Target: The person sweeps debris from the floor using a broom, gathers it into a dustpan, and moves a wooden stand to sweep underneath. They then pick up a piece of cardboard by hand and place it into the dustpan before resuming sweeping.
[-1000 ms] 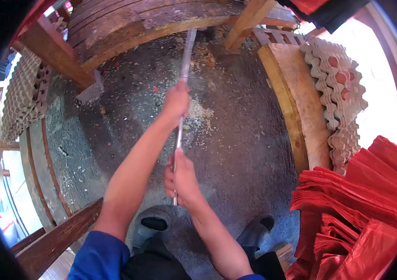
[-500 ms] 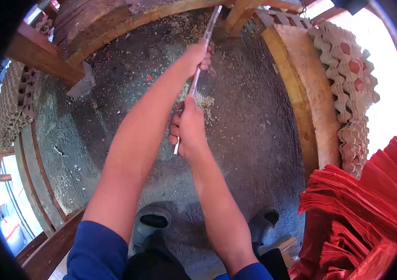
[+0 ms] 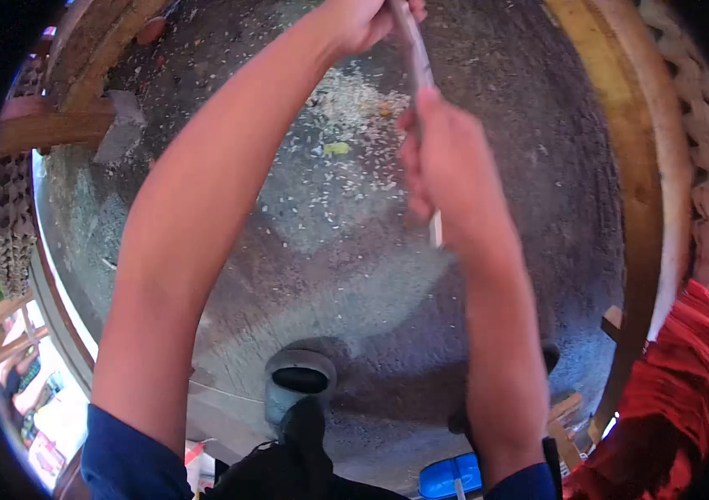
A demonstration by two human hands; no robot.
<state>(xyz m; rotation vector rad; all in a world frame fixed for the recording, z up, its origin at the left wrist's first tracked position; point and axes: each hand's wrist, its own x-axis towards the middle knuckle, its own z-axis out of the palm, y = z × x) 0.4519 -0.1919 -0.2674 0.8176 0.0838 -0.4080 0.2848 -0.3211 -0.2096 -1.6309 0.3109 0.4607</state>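
Both my hands are wrapped round a long, thin, pale pole [image 3: 419,58], which slants down through the upper middle of the head view. My left hand [image 3: 363,23] grips it higher up, at the top edge of the view. Lower down, my right hand [image 3: 453,162] is closed near the pole's short end, which sticks out below the fist. The pole's far end lies out of view. Beneath the hands, small whitish bits [image 3: 350,104] lie heaped and scattered on the dark floor [image 3: 288,275], with a yellow-green scrap [image 3: 336,148] among them.
A wooden post on a block [image 3: 121,125] stands at left. Along the right runs a wooden beam [image 3: 642,167] with egg trays [image 3: 708,150] behind it. Red plastic sheets [image 3: 679,392] hang at lower right. My shoe [image 3: 300,379] and a blue object [image 3: 450,475] are at the bottom.
The view has shifted, and more of the whitish bits now show. My hands, still round the pole, have moved up and to the right in view. The pole now leans the other way.
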